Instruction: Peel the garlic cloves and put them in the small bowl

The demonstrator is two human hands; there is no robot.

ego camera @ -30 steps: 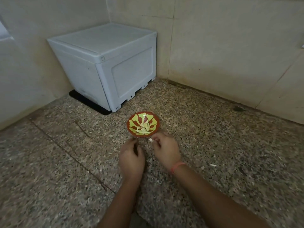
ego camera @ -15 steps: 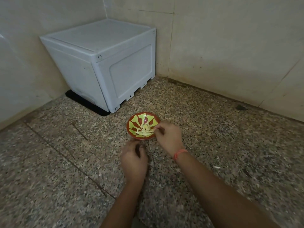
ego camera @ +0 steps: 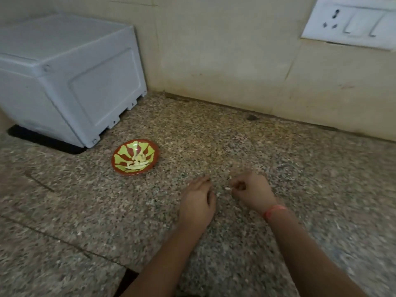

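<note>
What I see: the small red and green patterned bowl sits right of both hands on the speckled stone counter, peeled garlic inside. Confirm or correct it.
Wrong side. The small red and green patterned bowl sits left of both hands, the left hand and the right hand, on the speckled stone counter, peeled garlic inside. The head view shows it.

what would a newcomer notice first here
The red and green small bowl holding peeled garlic cloves stands out on the speckled counter, just in front of the white box. Nearer the camera, the right hand pinches a small pale bit beside the left hand.
</note>
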